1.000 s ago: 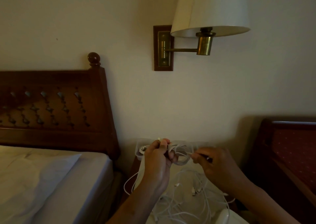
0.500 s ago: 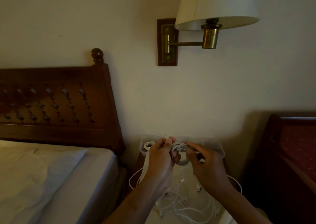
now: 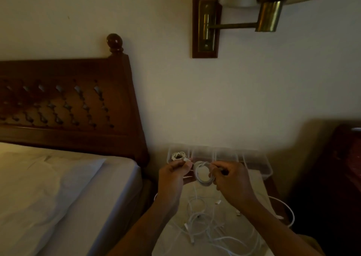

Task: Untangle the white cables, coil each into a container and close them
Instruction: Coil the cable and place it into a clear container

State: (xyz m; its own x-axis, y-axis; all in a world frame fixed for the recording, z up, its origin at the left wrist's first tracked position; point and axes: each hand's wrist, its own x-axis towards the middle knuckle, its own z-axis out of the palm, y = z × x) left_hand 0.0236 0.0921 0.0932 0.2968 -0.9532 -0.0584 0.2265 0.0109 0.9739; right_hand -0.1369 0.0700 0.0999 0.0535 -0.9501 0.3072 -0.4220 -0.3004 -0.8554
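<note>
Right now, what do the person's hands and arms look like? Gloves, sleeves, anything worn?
Bare left hand and right hand: no gloves, no ring or watch visible in the dim light. Bare left forearm and right forearm, no sleeve over them.

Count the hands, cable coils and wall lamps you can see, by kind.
Hands: 2, the left hand and right hand.
Cable coils: 2, the held coil and the stored coil in a container.
Wall lamps: 1, the lamp.
Total: 5.
</note>
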